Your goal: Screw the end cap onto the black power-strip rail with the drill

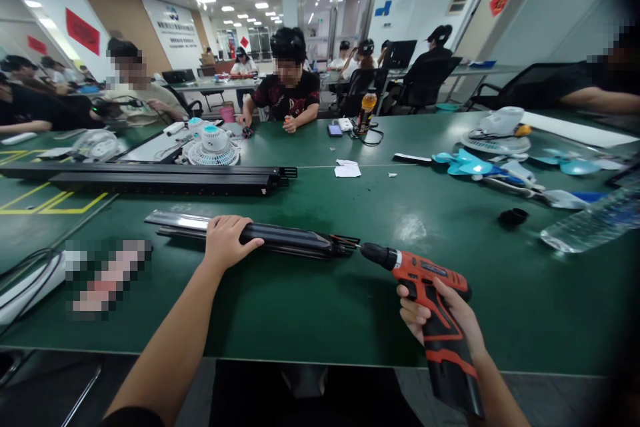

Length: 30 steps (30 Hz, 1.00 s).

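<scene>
One black casing, long and pronged at its right end, laid lengthwise near the front edge of a green table; left hand palm-down and half curled over its middle, thumb out toward the prongs, apparently to stop it sliding. One red-and-black power drill, its handle wrapped by the closed fingers of the right hand, levelled so the bit meets the pronged end, contact not certain. Two longer black bars, side by side toward the table's left edge, seemingly set back to leave working room.

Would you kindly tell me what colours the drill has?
The drill is orange-red and black; the head view shows it best.
</scene>
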### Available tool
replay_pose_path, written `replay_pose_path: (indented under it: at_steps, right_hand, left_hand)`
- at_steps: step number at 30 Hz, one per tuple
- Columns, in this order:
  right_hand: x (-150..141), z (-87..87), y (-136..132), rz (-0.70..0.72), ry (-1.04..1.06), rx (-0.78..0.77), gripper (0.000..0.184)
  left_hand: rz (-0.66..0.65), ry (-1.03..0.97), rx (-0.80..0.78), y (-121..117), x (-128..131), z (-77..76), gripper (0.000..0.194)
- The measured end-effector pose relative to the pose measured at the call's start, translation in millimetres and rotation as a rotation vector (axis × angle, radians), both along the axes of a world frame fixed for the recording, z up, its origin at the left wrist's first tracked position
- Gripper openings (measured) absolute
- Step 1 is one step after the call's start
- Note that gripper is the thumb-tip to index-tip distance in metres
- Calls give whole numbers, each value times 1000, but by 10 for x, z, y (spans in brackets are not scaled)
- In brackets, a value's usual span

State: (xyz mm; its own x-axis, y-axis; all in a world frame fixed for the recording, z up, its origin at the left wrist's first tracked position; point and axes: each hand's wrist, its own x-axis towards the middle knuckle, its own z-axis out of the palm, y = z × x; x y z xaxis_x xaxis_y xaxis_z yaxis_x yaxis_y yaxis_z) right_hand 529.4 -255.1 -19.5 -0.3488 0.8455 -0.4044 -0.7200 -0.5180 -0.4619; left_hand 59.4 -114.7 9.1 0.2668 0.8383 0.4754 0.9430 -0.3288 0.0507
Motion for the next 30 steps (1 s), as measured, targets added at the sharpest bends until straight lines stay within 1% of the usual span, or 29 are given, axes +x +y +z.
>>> replay_pose_path:
  at_steps: [4, 12, 15, 23, 30]
  right_hand:
    - [2, -1, -10, 15, -33, 35, 42]
    - [25, -5, -73, -22, -21, 18, 40]
    - [30, -15, -79, -33, 1, 13, 38]
    - [-3, 10, -59, -2, 24, -10, 39]
    - [9, -29, -12, 32, 76, -45, 41]
  left_hand:
    - [4, 2, 4, 0, 5, 1, 55]
    - [-12, 1, 3, 21, -13, 24, 59]
    - [-15, 6, -4, 38, -51, 39, 60]
    - [-2, 15, -9, 76, -242, 57, 57]
    - [-9, 36, -10, 72, -258, 64, 63]
